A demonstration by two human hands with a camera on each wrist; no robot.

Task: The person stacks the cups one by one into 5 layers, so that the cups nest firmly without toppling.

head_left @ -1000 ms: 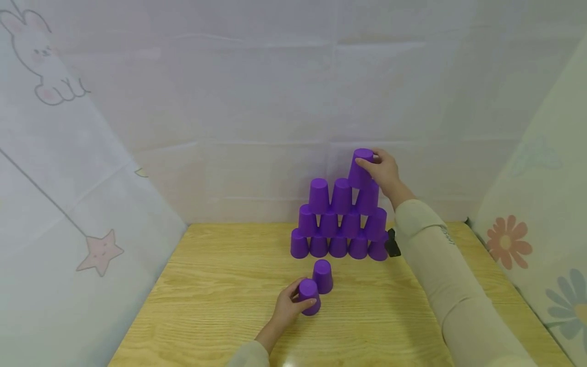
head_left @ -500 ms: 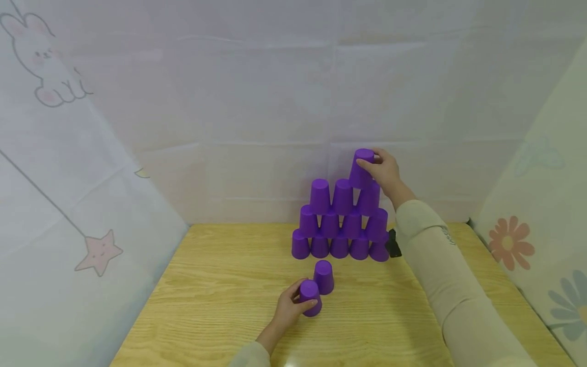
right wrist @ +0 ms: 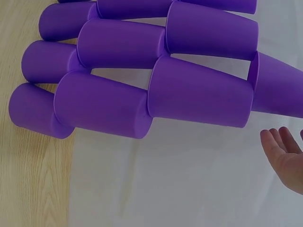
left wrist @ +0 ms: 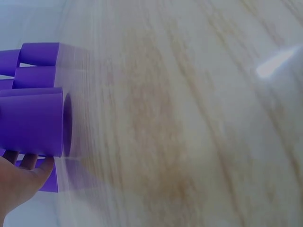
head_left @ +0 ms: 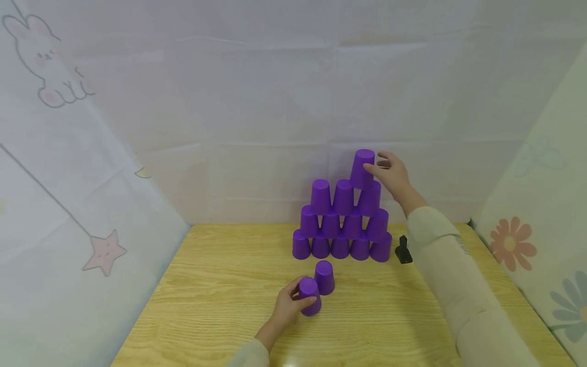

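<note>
White cloth walls printed with a rabbit [head_left: 43, 61], a star [head_left: 104, 251] and flowers [head_left: 509, 242] close in a wooden bench [head_left: 220, 295]. Near its far edge stands a pyramid [head_left: 343, 224] of upturned purple cups: five in the bottom row, four above, three above those. On the right end of the third row sits the top cup [head_left: 363, 168], the highest of the stack.

The right hand [head_left: 393, 172] is just beside this top cup, fingers spread and relaxed; it grips nothing, and whether the thumb tip touches the cup wall cannot be told. The right wrist view shows the open fingertips [right wrist: 279, 146] apart from the cups.

Nearer the person, the left hand [head_left: 289, 305] grips a cup [head_left: 309, 295] standing upside down on the bench, fingers curled round its side. A second loose cup [head_left: 324, 277] stands just behind it, touching or nearly so. A small black object [head_left: 403, 250] sits on the bench right of the pyramid, by the right sleeve [head_left: 449, 275].
</note>
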